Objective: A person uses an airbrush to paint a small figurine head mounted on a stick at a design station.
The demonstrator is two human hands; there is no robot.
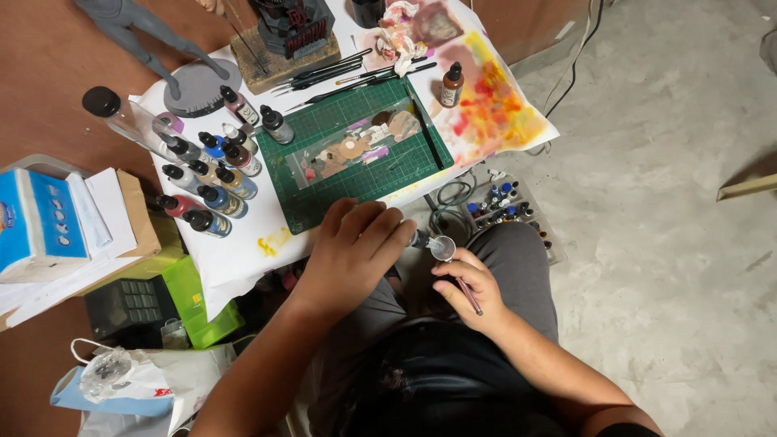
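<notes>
Fingers of the left hand [354,247] curl over a small dark tool, likely an airbrush [421,238], whose metal cup [443,248] pokes out on the thumb side. The right hand [468,285] pinches a thin brush [469,296], its tip at the cup. Both sit over the lap, just off the table's near edge. Above them a green cutting mat [324,186] lies on white paper [243,251], with paint bottles [212,182] clustered at the mat's left edge.
</notes>
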